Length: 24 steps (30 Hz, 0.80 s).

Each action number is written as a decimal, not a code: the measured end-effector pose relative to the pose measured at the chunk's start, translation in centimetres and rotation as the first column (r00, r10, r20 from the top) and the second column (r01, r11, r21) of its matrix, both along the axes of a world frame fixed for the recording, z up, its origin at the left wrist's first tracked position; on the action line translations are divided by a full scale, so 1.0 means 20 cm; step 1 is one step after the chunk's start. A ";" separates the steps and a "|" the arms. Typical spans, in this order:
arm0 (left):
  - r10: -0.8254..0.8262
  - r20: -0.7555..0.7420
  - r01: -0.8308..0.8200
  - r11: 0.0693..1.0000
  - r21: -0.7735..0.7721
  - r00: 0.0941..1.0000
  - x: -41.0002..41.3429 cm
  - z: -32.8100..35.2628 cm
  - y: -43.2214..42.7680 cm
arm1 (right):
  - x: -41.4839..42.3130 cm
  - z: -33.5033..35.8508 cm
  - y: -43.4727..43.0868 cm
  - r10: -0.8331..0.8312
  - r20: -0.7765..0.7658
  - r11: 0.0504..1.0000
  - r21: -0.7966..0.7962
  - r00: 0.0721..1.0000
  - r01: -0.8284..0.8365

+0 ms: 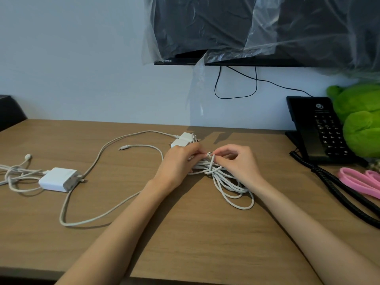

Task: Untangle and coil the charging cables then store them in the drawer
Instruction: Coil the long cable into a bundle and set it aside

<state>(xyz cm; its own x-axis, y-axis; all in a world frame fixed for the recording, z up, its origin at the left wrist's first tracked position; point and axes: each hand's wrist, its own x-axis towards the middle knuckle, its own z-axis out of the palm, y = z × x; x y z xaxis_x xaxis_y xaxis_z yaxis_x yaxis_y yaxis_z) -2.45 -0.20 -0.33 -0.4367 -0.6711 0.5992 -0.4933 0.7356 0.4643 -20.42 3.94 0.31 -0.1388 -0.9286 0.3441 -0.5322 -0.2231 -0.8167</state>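
Both hands meet over a white cable bundle (226,182) that lies on the wooden table (195,233), a little right of the middle. The left hand (181,161) has its fingers curled over the left side of the bundle and nips a strand at the top. The right hand (236,161) pinches a small loop of the same cable between thumb and forefinger, just beside the left fingertips. Below the hands the bundle's loops spread toward the near edge, lying flat on the wood.

Just behind the left hand sit two small white plugs (185,139), touching each other. A long cable (152,131) runs from them in a wide arc to the left, bends near the front of the table and passes under the left forearm. A second loose cable (141,145) lies inside that arc, its connector end pointing left.

Farther left stands a larger white charger brick (58,178), with a tangled cable (12,175) beside it reaching the table's left edge.

On the right stands a black telephone (320,128), its curly cord (339,192) trailing toward the front. Beside it are a green plush toy (362,120) and pink bands (359,179). On the wall above hangs a television (226,27) covered by a plastic sheet (197,89).
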 end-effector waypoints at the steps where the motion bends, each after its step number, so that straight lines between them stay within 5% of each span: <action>1: 0.015 0.039 -0.014 0.999 -0.035 0.999 0.00 0.00 -0.01 | 0.00 0.00 0.01 -0.009 0.019 1.000 -0.008 1.000 0.009; 8: 0.086 0.214 -0.055 0.988 -0.147 0.973 0.00 0.01 -0.03 | 0.02 -0.02 0.04 -0.025 -0.066 0.997 -0.078 0.998 0.020; 19: 0.039 0.265 0.041 0.956 -0.290 0.963 0.01 0.02 -0.02 | 0.03 -0.02 0.03 -0.052 -0.088 0.992 -0.120 0.995 0.041; 24: 0.075 0.213 -0.038 0.984 -0.173 0.974 0.00 0.03 0.00 | 0.02 -0.01 0.03 -0.052 0.025 0.996 -0.071 0.998 0.054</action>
